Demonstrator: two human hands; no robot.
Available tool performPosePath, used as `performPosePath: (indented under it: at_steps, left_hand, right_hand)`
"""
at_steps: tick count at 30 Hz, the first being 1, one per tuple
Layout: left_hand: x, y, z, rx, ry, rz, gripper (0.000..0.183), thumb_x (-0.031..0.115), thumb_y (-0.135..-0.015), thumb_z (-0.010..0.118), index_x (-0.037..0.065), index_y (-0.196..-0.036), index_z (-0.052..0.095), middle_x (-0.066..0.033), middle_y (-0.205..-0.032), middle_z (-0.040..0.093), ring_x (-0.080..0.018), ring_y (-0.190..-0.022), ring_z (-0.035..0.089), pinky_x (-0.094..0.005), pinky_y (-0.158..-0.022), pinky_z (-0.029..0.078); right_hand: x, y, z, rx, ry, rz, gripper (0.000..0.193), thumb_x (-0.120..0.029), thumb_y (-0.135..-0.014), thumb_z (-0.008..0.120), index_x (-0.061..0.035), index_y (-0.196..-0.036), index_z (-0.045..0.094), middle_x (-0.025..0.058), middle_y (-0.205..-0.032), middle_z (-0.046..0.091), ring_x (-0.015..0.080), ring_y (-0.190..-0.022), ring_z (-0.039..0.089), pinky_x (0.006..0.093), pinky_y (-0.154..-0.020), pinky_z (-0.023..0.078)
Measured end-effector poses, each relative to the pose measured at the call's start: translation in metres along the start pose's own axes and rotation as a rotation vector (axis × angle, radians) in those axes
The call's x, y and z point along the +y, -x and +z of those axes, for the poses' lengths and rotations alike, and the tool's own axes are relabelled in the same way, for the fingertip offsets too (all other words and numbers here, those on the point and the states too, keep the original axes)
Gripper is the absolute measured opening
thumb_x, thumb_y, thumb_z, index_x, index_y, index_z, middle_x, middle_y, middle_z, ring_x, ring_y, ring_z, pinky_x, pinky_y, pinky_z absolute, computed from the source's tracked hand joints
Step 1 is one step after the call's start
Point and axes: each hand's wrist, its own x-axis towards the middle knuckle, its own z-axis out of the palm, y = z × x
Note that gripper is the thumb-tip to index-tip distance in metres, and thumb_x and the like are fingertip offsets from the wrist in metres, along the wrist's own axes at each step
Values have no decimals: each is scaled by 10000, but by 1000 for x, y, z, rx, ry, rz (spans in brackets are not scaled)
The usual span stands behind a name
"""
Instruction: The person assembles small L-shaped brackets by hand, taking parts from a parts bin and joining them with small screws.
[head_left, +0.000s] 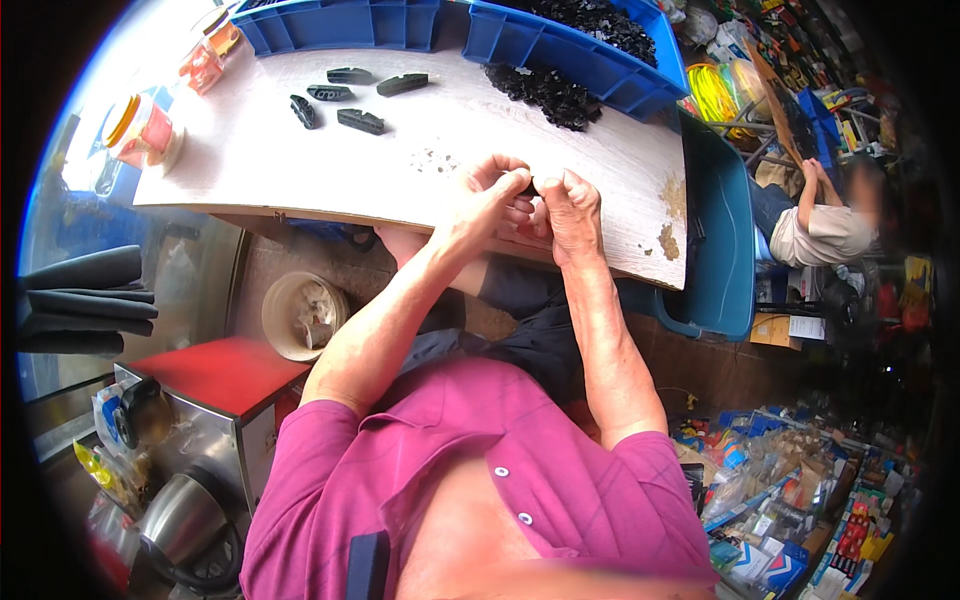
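Above the front edge of the pale table (pixel 250 160), my left hand (pixel 485 200) and my right hand (pixel 572 212) meet, both closed. Between their fingertips they pinch a small black piece (pixel 532 186), mostly hidden by the fingers. Farther left on the tabletop lie several long black plastic pieces (pixel 360 121), spaced apart. Beyond my hands, a heap of small black parts (pixel 548 95) spreads out from a blue bin (pixel 590 72). Tiny pale bits (pixel 435 160) are scattered just left of my hands.
A second blue bin (pixel 340 30) stands at the back. Orange-lidded jars (pixel 140 130) line the left end. A teal tub (pixel 722 240) adjoins the table's right end, and a whitish bucket (pixel 300 315) sits on the floor. Another person (pixel 815 225) sits at far right.
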Motion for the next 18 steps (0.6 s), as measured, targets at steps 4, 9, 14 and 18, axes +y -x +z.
performPosePath:
  at_steps: [4,9,14,18]
  left_hand:
    - [3,-15,5,98,-509,228,202,209,-885,653,111,-1061,668,-33,-845,650,-132,-737,602,-287,-658,514]
    - [-1,-70,19,222,-1292,929,197,192,-827,659,159,-1016,704,-87,-855,653,-284,-874,584,-382,-792,489]
    - [-7,-106,29,81,-1636,873,147,168,-815,657,157,-948,716,-91,-837,603,-297,-877,542,-404,-778,491]
    - [-10,-109,31,40,-1677,806,139,130,-774,662,138,-905,706,-97,-965,602,-299,-959,526,-429,-804,485]
  right_hand:
    - [-7,5,-10,156,-285,56,219,-248,-873,643,-46,-796,608,-22,-557,469,90,-408,441,320,-422,515]
    - [-22,-1,-66,421,-334,67,277,-268,-843,636,-106,-655,511,-11,-406,370,140,-354,489,444,-484,586]
    - [-51,-1,-120,906,-266,117,383,-369,-841,644,0,-869,544,61,-418,356,203,-394,474,500,-589,595]
    - [-47,7,-138,917,-179,94,426,-379,-841,656,15,-958,544,70,-427,378,198,-416,502,463,-571,600]
